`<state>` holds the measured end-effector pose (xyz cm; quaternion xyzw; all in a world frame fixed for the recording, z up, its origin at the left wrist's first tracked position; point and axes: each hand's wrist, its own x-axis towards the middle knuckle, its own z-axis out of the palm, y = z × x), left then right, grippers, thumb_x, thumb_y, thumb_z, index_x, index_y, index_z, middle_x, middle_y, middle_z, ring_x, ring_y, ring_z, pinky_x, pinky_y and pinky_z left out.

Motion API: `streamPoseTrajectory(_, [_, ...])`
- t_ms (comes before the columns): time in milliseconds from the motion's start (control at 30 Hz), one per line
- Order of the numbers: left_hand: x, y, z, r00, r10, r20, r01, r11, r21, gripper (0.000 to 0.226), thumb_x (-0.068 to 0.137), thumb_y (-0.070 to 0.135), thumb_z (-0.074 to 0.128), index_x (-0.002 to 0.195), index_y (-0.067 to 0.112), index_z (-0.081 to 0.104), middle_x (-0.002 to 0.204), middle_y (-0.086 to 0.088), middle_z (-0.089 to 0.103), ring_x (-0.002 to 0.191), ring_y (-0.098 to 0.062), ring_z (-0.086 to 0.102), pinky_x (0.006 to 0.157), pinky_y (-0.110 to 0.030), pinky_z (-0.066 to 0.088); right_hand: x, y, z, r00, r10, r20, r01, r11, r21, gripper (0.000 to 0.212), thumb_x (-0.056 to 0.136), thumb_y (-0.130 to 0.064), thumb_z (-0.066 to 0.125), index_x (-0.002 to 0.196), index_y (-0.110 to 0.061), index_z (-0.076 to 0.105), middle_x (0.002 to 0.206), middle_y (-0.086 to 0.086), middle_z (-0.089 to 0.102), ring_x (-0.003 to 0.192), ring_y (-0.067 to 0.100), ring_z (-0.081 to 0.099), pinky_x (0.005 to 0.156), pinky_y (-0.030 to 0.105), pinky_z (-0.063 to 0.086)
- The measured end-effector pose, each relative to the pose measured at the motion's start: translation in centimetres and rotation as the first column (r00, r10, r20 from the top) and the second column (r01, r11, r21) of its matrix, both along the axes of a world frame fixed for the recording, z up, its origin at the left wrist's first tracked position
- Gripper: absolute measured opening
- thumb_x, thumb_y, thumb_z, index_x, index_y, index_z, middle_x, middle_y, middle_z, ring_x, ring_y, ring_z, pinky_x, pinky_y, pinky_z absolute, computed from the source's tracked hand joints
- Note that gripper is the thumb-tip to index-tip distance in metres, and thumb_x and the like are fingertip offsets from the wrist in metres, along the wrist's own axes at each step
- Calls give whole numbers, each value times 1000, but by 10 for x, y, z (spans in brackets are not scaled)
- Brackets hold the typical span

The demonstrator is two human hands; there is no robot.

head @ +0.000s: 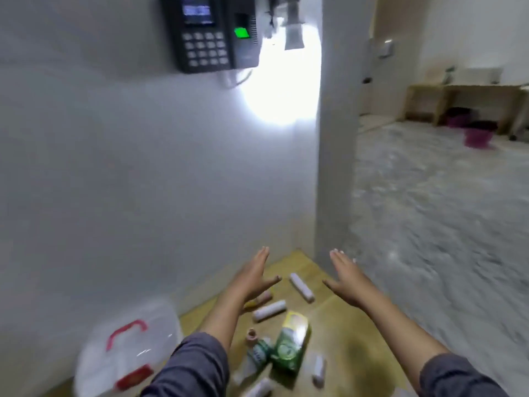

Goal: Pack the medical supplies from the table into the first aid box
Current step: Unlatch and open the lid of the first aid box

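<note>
Both my hands hover empty with fingers spread flat, my left hand [252, 277] and right hand [347, 277] at lower centre above the table [357, 339]. Below them lie white bandage rolls [269, 310], a green box [290, 343] and a tube [256, 358]. The first aid box [126, 348], translucent with a red handle, sits closed at lower left.

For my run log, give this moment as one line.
left hand open, empty | right hand open, empty | supplies on table | first aid box closed

Clear first aid box [126, 356] with red handle [126, 330], green carton [290, 343], white rolls [269, 310], yellowish table [357, 339]
</note>
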<state>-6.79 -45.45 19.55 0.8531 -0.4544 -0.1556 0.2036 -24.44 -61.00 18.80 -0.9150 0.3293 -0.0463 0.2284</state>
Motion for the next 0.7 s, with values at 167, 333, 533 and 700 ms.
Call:
streamPoseTrajectory(167, [46, 121, -4, 971, 238, -5, -238, 971, 16, 85, 95, 41, 61, 160, 13, 13, 168, -2, 10, 154, -16, 12, 121, -28, 13, 92, 79, -3, 957, 287, 44, -285, 957, -57, 72, 90, -29, 52, 146, -6, 13, 158, 12, 9, 146, 22, 10, 119, 32, 10])
streamPoseTrajectory(333, [65, 230, -25, 926, 377, 9, -376, 922, 95, 85, 95, 37, 61, 160, 16, 11, 168, 3, 5, 155, -12, 6, 122, -28, 11, 146, 167, -16, 851, 524, 41, -521, 851, -62, 72, 91, -33, 52, 147, -10, 14, 158, 6, 12, 145, 20, 14, 119, 31, 14])
streamPoseTrajectory(533, [76, 324, -79, 879, 476, 3, -472, 871, 138, 102, 87, 31, 72, 159, 12, 3, 168, -1, -6, 155, -15, -5, 120, -21, 1, 177, 254, -59, 681, 733, 15, -726, 676, -126, 75, 92, -36, 48, 148, -16, 4, 159, -1, 1, 147, 15, 2, 117, 27, 3])
streamPoseTrajectory(700, [83, 356, -131, 839, 537, 94, -541, 841, 24, 112, 78, 37, 81, 159, 25, 5, 156, 18, -18, 148, -5, -17, 122, -29, 0, 205, 282, -117, 540, 841, -41, -778, 480, -405, 85, 80, -49, 58, 146, -11, 19, 152, 2, 12, 142, 19, 17, 118, 40, 22])
